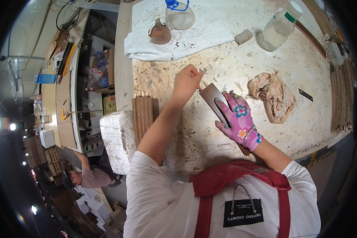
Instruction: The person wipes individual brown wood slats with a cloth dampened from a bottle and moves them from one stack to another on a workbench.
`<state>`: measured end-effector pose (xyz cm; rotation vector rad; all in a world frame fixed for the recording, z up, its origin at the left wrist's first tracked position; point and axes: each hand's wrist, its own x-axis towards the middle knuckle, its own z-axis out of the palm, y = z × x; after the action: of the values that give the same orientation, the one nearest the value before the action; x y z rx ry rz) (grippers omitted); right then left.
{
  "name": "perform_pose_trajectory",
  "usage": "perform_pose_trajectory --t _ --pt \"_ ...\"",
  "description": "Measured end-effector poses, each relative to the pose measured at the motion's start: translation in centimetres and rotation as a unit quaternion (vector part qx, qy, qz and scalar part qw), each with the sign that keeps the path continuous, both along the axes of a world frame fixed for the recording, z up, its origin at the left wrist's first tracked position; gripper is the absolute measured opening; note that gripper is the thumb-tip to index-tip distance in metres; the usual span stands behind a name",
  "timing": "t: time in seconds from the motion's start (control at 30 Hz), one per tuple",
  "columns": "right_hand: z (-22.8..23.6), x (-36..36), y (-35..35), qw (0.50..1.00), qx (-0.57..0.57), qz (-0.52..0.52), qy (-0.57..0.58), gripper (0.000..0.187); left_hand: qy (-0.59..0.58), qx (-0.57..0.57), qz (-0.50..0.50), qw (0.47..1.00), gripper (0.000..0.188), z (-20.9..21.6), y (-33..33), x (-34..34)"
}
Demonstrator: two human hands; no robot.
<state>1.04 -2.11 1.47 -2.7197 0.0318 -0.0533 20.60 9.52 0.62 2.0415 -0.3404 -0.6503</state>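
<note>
Stained pale tabletop (pixel 309 129), head view. Gloved right hand (pixel 240 121) grips brown board (pixel 212 95), slanted toward the near edge. Left hand (pixel 187 83) curled closed by board's far end; contents unclear. Step, probably: end work. Next calls for steady board.

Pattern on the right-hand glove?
Pink glove with a multicoloured floral print, including a teal flower; best seen in the head view.

A workshop, its white counter (pixel 309 127) stained and scuffed, stacked brown boards (pixel 341 97) at both sides, a co-worker (pixel 97 178) nearby, wooden pallet (pixel 52 162) beyond.
</note>
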Motion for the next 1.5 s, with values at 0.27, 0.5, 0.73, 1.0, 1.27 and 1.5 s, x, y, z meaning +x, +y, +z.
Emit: perform_pose_trajectory --t 0.27,0.5,0.73,1.0,1.27,1.5 --pt "0.2 0.2 0.0 1.0 0.0 0.001 -0.005 0.065 -0.014 -0.034 0.026 0.999 0.022 -0.3 0.4 -0.3" --pt "0.4 0.3 0.1 1.0 -0.001 -0.004 0.0 0.066 0.049 -0.079 0.073 0.993 0.02 0.3 0.9 -0.5" --pt "0.3 0.0 0.1 1.0 0.009 -0.001 0.0 0.066 0.055 -0.097 0.073 0.991 0.02 0.1 1.4 -0.8" --pt "1.1 -0.7 -0.3 0.998 0.056 -0.03 -0.005 0.071 0.038 -0.113 0.094 0.988 0.019 0.2 2.2 -0.7" --pt "2.5 -5.6 -7.3 0.907 0.356 -0.206 -0.09 0.035 0.013 -0.259 0.217 0.941 0.012 4.5 8.5 -2.8" --pt "2.5 -7.8 -8.5 0.9 0.385 -0.204 -0.028 0.036 0.083 -0.353 0.257 0.896 0.009 4.4 10.3 -7.4"
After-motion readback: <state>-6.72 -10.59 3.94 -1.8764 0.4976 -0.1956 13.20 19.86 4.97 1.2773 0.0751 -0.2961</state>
